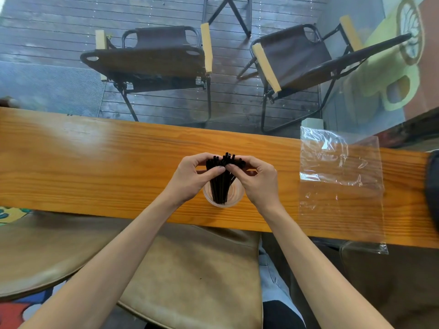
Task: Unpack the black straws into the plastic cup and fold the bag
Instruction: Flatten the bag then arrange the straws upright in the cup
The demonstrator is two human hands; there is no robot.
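A bundle of black straws (222, 184) stands upright in a clear plastic cup (235, 198) near the front edge of the wooden counter (95, 167). My left hand (190, 179) and my right hand (256, 181) close around the top of the bundle from both sides, thumbs and fingertips meeting over the straw tips. The clear plastic bag (342, 186) lies flat and unfolded on the counter to the right, its near end hanging over the front edge.
Two folding chairs (152, 60) (294, 58) stand on the dark deck beyond the counter. A dark object (433, 186) sits at the counter's far right edge. Brown cushioned seats (190, 276) lie below the counter's near side.
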